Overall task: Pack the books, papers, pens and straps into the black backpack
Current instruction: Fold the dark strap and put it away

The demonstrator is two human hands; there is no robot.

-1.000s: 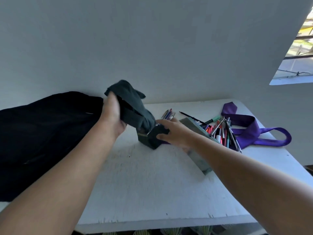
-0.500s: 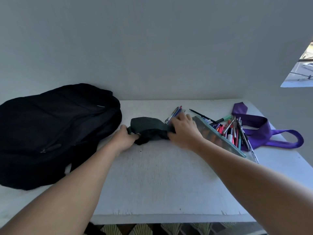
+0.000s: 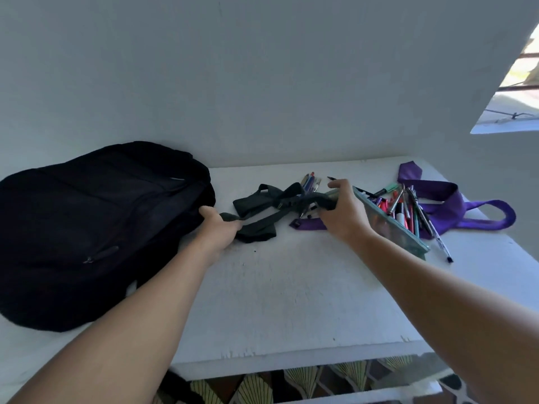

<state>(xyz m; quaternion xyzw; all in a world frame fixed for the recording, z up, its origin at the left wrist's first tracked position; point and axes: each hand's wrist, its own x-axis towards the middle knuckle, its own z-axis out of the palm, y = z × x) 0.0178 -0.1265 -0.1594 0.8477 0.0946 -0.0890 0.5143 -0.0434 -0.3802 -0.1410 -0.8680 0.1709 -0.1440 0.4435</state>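
The big black backpack lies on the left side of the white table, and it looks zipped up, so nothing can go in until it is opened. The purple strap lies far right, and one end of it pokes out near the right hand; it could get caught and dragged along. A clear pencil case sits under the right arm with a pile of pens just behind it, and a bump from that arm could knock pens off the table. The dark strap is stretched out in the middle. The left hand pinches its left end, fingers curled around it, right beside the backpack. The right hand grips the other end with curled fingers, one finger sticking up. If either hand lets go, the strap could flop into a messy heap.
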